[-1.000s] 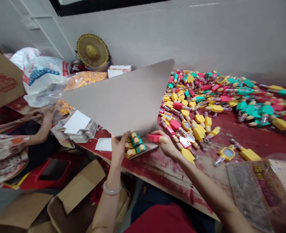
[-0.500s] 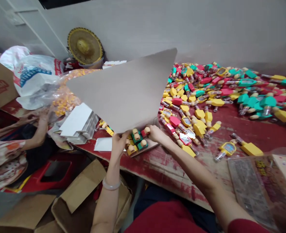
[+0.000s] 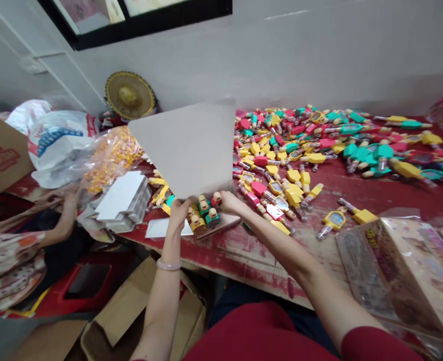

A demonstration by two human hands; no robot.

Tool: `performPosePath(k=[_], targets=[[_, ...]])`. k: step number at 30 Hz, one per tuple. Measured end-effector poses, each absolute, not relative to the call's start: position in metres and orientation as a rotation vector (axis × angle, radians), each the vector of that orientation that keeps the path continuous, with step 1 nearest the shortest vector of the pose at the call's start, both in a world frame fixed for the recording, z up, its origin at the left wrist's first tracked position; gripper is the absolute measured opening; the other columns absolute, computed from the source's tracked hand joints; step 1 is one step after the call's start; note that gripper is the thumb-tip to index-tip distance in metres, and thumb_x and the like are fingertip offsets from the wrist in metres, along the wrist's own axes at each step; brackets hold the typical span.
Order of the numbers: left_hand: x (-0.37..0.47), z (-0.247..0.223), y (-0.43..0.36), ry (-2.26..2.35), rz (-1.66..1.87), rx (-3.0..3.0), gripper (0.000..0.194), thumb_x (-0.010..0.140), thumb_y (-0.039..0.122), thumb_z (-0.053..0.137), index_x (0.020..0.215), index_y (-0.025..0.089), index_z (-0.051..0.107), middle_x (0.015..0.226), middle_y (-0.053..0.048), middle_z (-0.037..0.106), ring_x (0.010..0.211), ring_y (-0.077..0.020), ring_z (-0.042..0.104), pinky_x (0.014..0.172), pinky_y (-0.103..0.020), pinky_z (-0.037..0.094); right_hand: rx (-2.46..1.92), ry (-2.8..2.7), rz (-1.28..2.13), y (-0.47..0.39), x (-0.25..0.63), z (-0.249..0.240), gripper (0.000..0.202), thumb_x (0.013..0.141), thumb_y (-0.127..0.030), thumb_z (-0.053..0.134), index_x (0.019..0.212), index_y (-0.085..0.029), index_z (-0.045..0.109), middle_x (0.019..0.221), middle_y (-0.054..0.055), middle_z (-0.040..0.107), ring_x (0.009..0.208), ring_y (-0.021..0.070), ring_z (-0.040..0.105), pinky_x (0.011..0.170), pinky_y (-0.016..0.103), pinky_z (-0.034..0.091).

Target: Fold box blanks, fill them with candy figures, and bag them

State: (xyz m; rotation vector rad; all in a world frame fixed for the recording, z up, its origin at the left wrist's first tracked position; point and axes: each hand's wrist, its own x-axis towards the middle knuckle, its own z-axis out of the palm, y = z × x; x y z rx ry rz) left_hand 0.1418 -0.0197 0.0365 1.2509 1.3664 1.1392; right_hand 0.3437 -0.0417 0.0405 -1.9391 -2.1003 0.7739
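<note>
A small cardboard box (image 3: 221,231) sits at the table's near edge, its large grey lid (image 3: 191,150) standing up behind. Inside, toys with round beige heads are packed together: yellow ones (image 3: 197,225), green ones (image 3: 212,217) and a red one (image 3: 216,200). At the box's left side my left hand (image 3: 178,214) is closed on its edge, beside the yellow toys; some fingers are hidden. My right hand (image 3: 229,202) pinches the red toy at the right back corner, fingertips partly hidden.
Loose red, yellow and green toys (image 3: 292,145) cover the table's back and right. White flat cartons (image 3: 123,200) are stacked at left, near a bag of orange pieces (image 3: 110,158). A co-worker's arms (image 3: 61,215) are at far left. A plastic-wrapped box (image 3: 398,265) lies right; an open carton (image 3: 131,311) stands below.
The camera view has tilted up, showing more of the window and of the wrapped box. The lid appears narrower and more upright. Both hands stay at the box in much the same grip.
</note>
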Motion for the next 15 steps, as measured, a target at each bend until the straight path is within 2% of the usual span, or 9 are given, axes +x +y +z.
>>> performPosePath(k=[7,11,13,15], targets=[[0.132,0.038,-0.031,1.36,1.109,1.295,0.024,0.056,0.037,0.069,0.051,0.015,0.06,0.052,0.001,0.056,0.051,-0.0101,0.045,0.052,-0.024,0.037,-2.02,-2.037,0.764,-0.059,0.332,0.042,0.03,0.093,-0.018,0.063,0.122,-0.01,0.067,0.123,0.019,0.071,0.113,0.0297,0.069,0.087,0.03,0.05],[0.133,0.031,-0.028,1.381,1.087,1.284,0.028,0.057,0.039,0.072,0.051,0.016,0.057,0.05,0.003,0.052,0.05,-0.0097,0.042,0.051,-0.024,0.034,-2.047,-2.024,0.81,-0.056,0.334,0.029,0.034,0.092,-0.018,0.064,0.125,-0.012,0.064,0.128,0.018,0.069,0.118,0.0289,0.068,0.09,0.03,0.05],[0.136,0.031,-0.024,1.369,1.056,1.294,0.031,0.058,0.042,0.074,0.055,0.016,0.058,0.052,0.002,0.053,0.052,-0.0111,0.045,0.052,-0.024,0.035,-2.054,-2.003,0.838,-0.051,0.335,0.023,0.034,0.091,-0.016,0.064,0.125,-0.011,0.064,0.129,0.018,0.069,0.119,0.0276,0.067,0.091,0.028,0.049],[0.139,0.033,-0.025,1.358,1.082,1.343,0.035,0.062,0.046,0.077,0.068,0.015,0.062,0.062,0.0,0.059,0.061,-0.0143,0.052,0.058,-0.026,0.042,-2.054,-1.975,0.859,-0.049,0.335,0.02,0.033,0.089,-0.014,0.065,0.122,-0.01,0.065,0.125,0.019,0.07,0.118,0.0267,0.068,0.089,0.027,0.049]])
